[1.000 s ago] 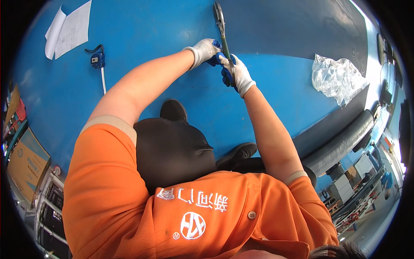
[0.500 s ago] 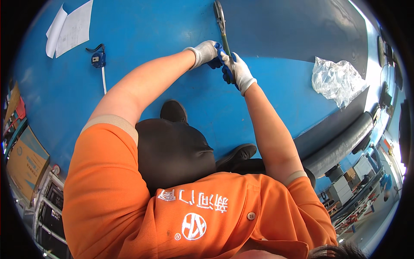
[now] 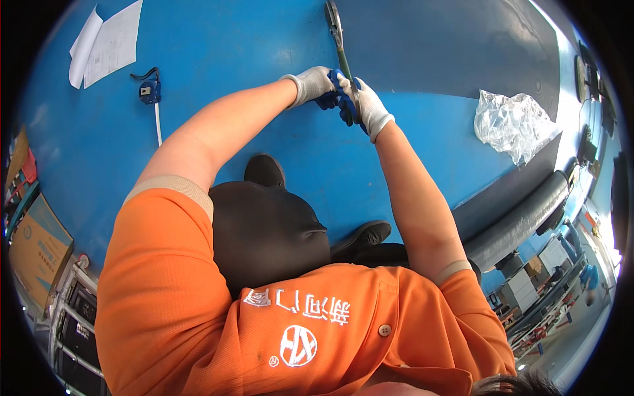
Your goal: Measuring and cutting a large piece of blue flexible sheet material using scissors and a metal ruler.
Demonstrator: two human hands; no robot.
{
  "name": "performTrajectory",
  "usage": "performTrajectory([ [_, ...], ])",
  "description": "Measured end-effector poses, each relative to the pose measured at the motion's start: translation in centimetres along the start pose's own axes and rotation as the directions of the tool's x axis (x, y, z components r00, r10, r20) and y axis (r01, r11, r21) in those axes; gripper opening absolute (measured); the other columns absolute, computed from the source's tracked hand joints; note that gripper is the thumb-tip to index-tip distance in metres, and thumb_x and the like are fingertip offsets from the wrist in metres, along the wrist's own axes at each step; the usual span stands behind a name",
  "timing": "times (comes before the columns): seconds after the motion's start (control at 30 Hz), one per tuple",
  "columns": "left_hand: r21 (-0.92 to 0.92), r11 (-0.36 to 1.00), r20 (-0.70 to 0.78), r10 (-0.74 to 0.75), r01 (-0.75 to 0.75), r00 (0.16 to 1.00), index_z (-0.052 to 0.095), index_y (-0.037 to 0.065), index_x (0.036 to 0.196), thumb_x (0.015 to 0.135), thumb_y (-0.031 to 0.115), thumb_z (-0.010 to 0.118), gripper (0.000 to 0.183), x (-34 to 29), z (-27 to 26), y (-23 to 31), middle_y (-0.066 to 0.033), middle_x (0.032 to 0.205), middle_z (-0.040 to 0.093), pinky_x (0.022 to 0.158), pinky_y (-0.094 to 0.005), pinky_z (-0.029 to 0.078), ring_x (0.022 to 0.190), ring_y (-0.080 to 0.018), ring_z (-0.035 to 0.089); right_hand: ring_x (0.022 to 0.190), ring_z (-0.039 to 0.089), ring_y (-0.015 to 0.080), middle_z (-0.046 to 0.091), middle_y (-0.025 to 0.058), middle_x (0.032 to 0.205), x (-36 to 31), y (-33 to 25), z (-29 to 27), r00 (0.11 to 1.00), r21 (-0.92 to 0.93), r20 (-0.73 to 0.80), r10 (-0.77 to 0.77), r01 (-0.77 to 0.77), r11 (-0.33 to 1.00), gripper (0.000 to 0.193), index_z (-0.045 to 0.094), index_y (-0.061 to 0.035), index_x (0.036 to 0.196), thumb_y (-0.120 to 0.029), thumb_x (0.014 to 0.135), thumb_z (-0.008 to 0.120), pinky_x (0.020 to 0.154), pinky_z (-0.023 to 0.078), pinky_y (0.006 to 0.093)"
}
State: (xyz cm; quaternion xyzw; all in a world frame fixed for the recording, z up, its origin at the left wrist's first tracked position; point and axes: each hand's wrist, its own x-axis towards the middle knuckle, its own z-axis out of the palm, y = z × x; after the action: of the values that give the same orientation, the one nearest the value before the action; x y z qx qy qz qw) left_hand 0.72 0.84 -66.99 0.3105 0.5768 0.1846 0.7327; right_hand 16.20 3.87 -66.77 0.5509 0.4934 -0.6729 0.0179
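A pair of long-bladed shears (image 3: pixel 337 34) with green handles points away from me, its metal blades lying at the left edge of a dark grey sheet (image 3: pixel 436 39). My left hand (image 3: pixel 315 86), in a white glove with blue palm and fingers, is closed at the handles. On their right side my right hand (image 3: pixel 368 107), gloved the same way, is wrapped round a handle. The hands meet in front of me, so parts of the handles and some fingertips are hidden. Whether the blades are apart is hard to tell.
On the blue floor (image 3: pixel 218 39) at left lie papers (image 3: pixel 109 53) and a blue tape measure (image 3: pixel 149 91) with its tape drawn out. Crumpled clear plastic (image 3: pixel 512 125) and a dark roll (image 3: pixel 522 221) are on the right. A cardboard box (image 3: pixel 39 247) and metal frame stand lower left.
Almost nothing differs. Both hands keep their grip on the shears, with only a very slight shift; the view has moved a little.
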Motion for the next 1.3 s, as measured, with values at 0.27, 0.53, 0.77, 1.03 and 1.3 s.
performTrajectory([
  [0.27, -0.05, 0.999, -0.022, -0.008, 0.007, 1.0, 0.063, 0.005, 0.088, 0.092, 0.015, 0.05, 0.017, -0.4, 0.2, 0.1, -0.0086, 0.079, 0.066, 0.059, -0.0288, 0.055, 0.068, -0.0175, 0.067, 0.052, 0.049, 0.0155, 0.053, 0.006, 0.07, -0.7, -1.1, 0.1, 0.994, 0.163, -0.015, 0.109, -0.105, 0.981, 0.051, 0.059, -0.0037, 0.098, -0.051, 0.082, 0.067, 0.046, 0.042, 0.0288],
  [0.53, 0.057, 0.998, 0.015, 0.027, -0.028, 1.0, 0.062, 0.005, 0.09, 0.093, 0.018, 0.053, 0.017, 1.6, 0.1, -1.9, -0.0083, 0.079, 0.067, 0.06, -0.0285, 0.055, 0.068, -0.0167, 0.066, 0.052, 0.049, 0.0143, 0.054, 0.0062, 0.07, -2.2, -2.6, 0.3, 0.995, 0.042, -0.05, 0.087, -0.085, 0.995, 0.052, 0.059, -0.0044, 0.099, -0.053, 0.082, 0.065, 0.046, 0.041, 0.0288],
  [0.77, -0.12, 0.991, 0.013, 0.068, -0.066, 0.998, 0.06, 0.005, 0.086, 0.093, 0.02, 0.054, 0.018, 0.7, 1.3, -2.8, -0.0075, 0.077, 0.066, 0.057, -0.0294, 0.054, 0.065, -0.0169, 0.065, 0.059, 0.053, 0.0139, 0.057, 0.007, 0.072, 0.0, -2.6, 0.1, 0.996, -0.034, -0.033, 0.081, -0.082, 0.996, 0.057, 0.058, -0.0034, 0.104, -0.057, 0.083, 0.061, 0.052, 0.044, 0.0291],
  [1.03, -0.047, 0.998, 0.003, 0.032, -0.032, 0.999, 0.06, 0.005, 0.089, 0.096, 0.019, 0.051, 0.018, -0.2, 1.6, -1.6, -0.0069, 0.074, 0.066, 0.056, -0.0282, 0.054, 0.065, -0.0152, 0.066, 0.063, 0.054, 0.0145, 0.058, 0.0073, 0.075, -0.7, -3.6, 0.4, 0.99, -0.046, -0.068, 0.12, -0.124, 0.991, 0.055, 0.06, -0.0032, 0.1, -0.055, 0.084, 0.061, 0.055, 0.045, 0.0292],
  [1.3, -0.047, 0.998, -0.014, 0.036, -0.036, 0.999, 0.062, 0.001, 0.089, 0.093, 0.015, 0.054, 0.017, -0.1, 1.8, -1.4, -0.0106, 0.078, 0.066, 0.057, -0.0298, 0.055, 0.065, -0.0189, 0.066, 0.063, 0.046, 0.0095, 0.05, -0.0005, 0.073, -0.7, -3.7, 0.7, 0.994, -0.019, -0.039, 0.098, -0.099, 0.995, 0.042, 0.059, -0.0081, 0.098, -0.049, 0.089, 0.062, 0.055, 0.041, 0.0277],
])
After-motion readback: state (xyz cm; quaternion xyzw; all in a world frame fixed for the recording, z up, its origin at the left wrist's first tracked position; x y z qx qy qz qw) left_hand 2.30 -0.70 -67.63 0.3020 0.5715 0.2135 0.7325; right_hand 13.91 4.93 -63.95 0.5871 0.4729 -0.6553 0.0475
